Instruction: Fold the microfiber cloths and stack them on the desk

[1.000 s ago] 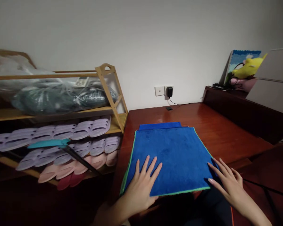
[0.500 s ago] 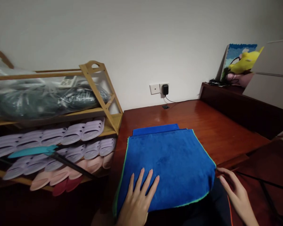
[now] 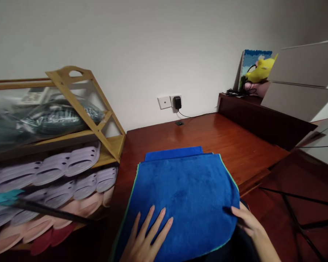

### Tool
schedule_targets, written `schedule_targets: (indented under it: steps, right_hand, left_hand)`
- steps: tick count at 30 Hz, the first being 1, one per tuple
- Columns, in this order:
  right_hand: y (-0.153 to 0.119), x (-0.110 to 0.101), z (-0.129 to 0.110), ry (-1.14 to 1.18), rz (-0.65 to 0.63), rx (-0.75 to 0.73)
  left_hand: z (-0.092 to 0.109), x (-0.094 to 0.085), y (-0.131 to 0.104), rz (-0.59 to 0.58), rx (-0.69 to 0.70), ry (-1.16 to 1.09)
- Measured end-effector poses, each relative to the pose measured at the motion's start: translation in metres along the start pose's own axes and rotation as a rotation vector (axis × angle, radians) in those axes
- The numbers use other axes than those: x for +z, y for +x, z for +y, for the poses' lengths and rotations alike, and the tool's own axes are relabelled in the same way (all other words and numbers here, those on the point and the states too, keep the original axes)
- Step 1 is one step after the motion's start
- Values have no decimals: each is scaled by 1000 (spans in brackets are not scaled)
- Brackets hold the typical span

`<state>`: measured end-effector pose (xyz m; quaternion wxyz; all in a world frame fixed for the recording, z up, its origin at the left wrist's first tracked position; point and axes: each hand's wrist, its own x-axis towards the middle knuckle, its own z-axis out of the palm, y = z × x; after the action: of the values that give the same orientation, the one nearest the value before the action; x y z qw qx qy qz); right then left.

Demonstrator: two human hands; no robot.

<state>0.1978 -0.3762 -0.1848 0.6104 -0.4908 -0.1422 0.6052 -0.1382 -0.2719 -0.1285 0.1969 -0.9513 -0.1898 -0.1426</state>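
A blue towel (image 3: pixel 186 189) with green edging lies over the front of the reddish-brown desk, its near part hanging past the edge. Under its far side a strip of another blue cloth (image 3: pixel 175 151) sticks out. My left hand (image 3: pixel 147 236) rests flat on the towel's lower left, fingers spread. At the right edge, my right hand (image 3: pixel 248 218) pinches the towel, thumb on top and the other fingers hidden beneath it.
A wooden rack (image 3: pixel 82 105) on the left holds plastic-wrapped bundles and several slippers (image 3: pixel 83 160). The desk top (image 3: pixel 207 131) reaches back to a wall with a black plug (image 3: pixel 177 102). White boxes (image 3: pixel 303 67) and a yellow plush toy (image 3: pixel 259 71) stand on a raised ledge at right.
My right hand has moved from beside the towel's right edge to grip it. My left hand stays flat on the towel. The view has turned to the right.
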Motion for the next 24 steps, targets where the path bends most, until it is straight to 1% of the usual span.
schedule_targets:
  steps: [3,7,11,17,21,24]
  right_hand:
    - [-1,11,-3,6,28,17]
    - [-3,20,-4,-23,55,20]
    - [-2,20,-2,-38,26,19]
    - [-2,15,0,-64,29,28]
    - [-7,20,-3,-53,48,49]
    - [-13,30,-9,-69,86,53]
  left_hand:
    - [1,-6,3,-35,-3,39]
    - [2,0,3,54,12,52]
    - [-1,4,2,92,15,71]
    - [-3,5,1,90,43,102]
    - [-3,7,2,121,30,127]
    - [-3,3,4,112,35,157]
